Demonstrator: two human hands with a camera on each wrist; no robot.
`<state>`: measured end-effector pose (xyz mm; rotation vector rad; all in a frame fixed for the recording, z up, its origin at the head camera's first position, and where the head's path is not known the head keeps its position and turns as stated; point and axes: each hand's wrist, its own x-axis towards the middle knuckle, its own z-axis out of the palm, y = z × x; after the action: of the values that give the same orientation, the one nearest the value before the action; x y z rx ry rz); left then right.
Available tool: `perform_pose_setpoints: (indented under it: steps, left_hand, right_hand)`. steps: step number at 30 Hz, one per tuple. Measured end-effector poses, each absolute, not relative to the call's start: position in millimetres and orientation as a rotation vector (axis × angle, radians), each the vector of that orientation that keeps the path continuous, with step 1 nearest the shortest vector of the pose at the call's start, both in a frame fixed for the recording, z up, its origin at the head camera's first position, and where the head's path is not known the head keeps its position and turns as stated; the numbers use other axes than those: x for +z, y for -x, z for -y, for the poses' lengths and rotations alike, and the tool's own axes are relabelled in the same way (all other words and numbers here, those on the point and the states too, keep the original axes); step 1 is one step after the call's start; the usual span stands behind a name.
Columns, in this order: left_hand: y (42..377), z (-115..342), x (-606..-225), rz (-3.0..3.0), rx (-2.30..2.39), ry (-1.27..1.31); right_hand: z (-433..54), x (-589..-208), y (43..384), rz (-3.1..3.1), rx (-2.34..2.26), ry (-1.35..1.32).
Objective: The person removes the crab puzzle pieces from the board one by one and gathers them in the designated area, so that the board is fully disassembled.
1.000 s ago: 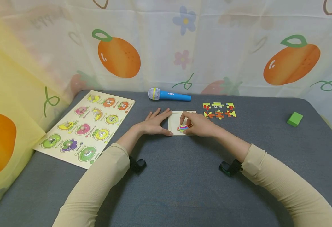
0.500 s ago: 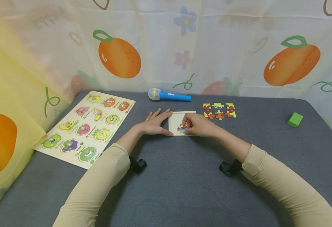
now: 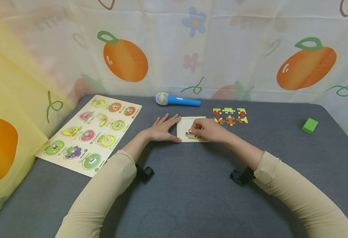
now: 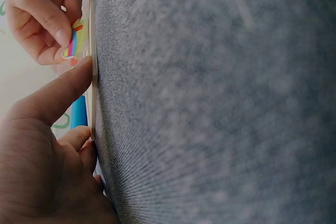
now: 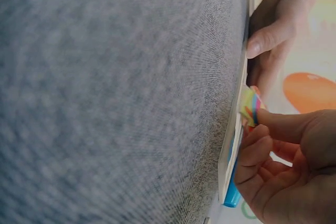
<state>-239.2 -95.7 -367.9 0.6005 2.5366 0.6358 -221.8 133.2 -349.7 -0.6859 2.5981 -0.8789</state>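
Note:
A small square puzzle tray [image 3: 183, 123] with a pale raised rim lies mid-table. My left hand [image 3: 162, 130] rests at its left edge with fingers spread, the thumb along the near corner. Over the tray, my right hand [image 3: 211, 130] pinches a puzzle piece [image 3: 192, 135] between thumb and index finger. Rainbow stripes and yellow-green show on this piece, and it stands tilted in the left wrist view. From the right wrist view, the piece's lower edge is close by the tray rim [image 5: 227, 156]. Fingers hide the tray's right part.
Several yellow and red puzzle pieces [image 3: 230, 120] lie in two rows right of the tray. Behind it is a blue toy microphone [image 3: 183, 100]. A fruit peg board [image 3: 86, 132] lies at left, a green block [image 3: 309, 125] at far right. A printed curtain [image 3: 236, 43] backs the table.
My right fingertips have closed together at the right side of the piece, and it has tipped up from a flatter pose. The left hand stays in place.

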Motion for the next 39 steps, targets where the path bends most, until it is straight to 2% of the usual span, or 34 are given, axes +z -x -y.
perform_pose_setpoints:
  steps: [18, 39]
  left_hand:
    - [241, 95, -369, -2.534, 0.616, -0.596]
    - [239, 96, -368, -2.524, 0.637, -0.607]
  right_hand:
    - [-148, -335, 225, -2.590, -0.969, 0.581]
    - [-212, -319, 234, -2.589, -1.034, 0.444]
